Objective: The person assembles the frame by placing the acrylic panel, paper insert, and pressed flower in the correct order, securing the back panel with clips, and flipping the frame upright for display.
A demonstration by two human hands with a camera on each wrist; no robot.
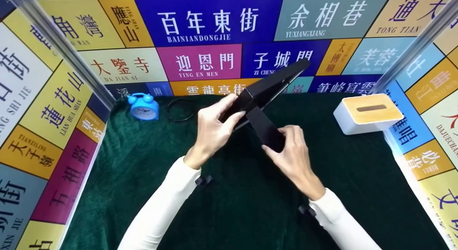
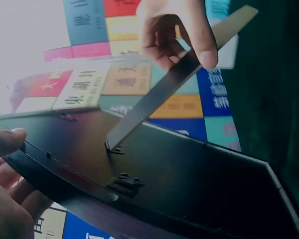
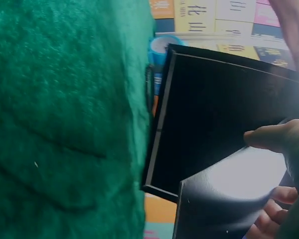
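A black picture frame (image 1: 275, 76) is held tilted above the green cloth, its dark back panel (image 2: 189, 169) showing small tabs in the left wrist view. My left hand (image 1: 215, 126) grips one edge of it, with the thumb on one face and fingers behind. A flat black support leg (image 1: 264, 127) sticks out from the back panel at an angle. Its free end is pinched by my right hand (image 1: 294, 153), thumb on one side and fingers on the other. In the left wrist view, the leg's other end meets the panel near a small bracket (image 2: 127, 185).
Dark green cloth (image 1: 229, 207) covers the table. A blue alarm clock (image 1: 144, 106) stands at the back left, beside a black ring-shaped cord (image 1: 180, 110). A white tissue box (image 1: 368, 114) with a wooden lid is at the back right. Printed panels (image 1: 207, 24) surround the table.
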